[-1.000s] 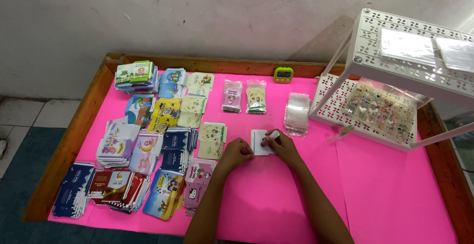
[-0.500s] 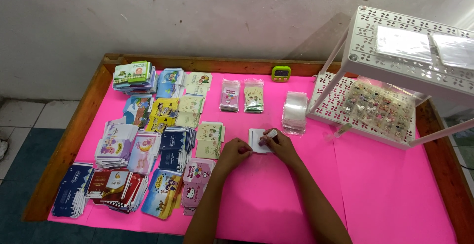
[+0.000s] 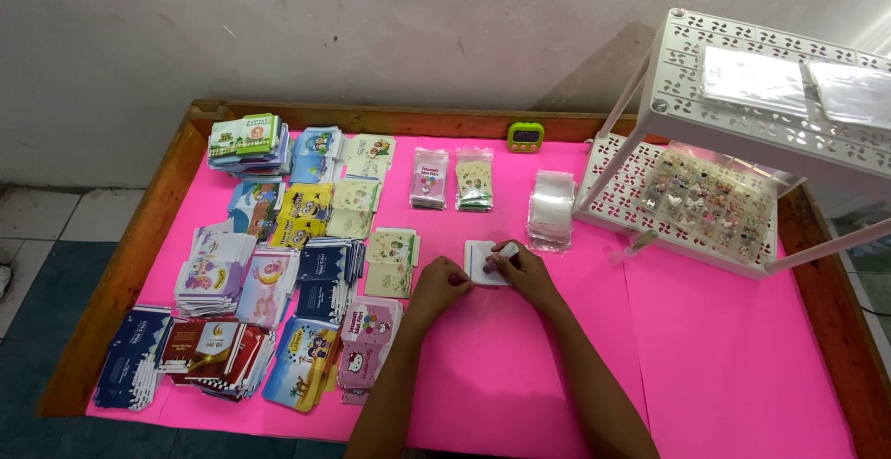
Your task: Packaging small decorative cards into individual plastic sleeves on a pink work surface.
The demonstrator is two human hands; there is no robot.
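Pink worktop (image 3: 705,348), card stacks left, white rack (image 3: 742,143) right.
Small white card (image 3: 481,261) lies mid-worktop; right hand (image 3: 522,269) fingers pinch its right edge, left hand (image 3: 440,283) fingers curled together just beside it. Bare pink surface lies nearer and rightward.

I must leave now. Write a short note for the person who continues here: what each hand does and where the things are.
Left hand: closed loosely, resting on the pink table cover, just left of the small white card; whether it pinches anything cannot be seen.
Right hand: on the white card's right edge, fingers pressing a small white piece onto it.
Nearby: stack of clear sleeves behind the card, two filled packets, piles of printed cards at left, white rack with a tray of small trinkets at right.
Done: two packets filled. The card in hand is unsleeved.
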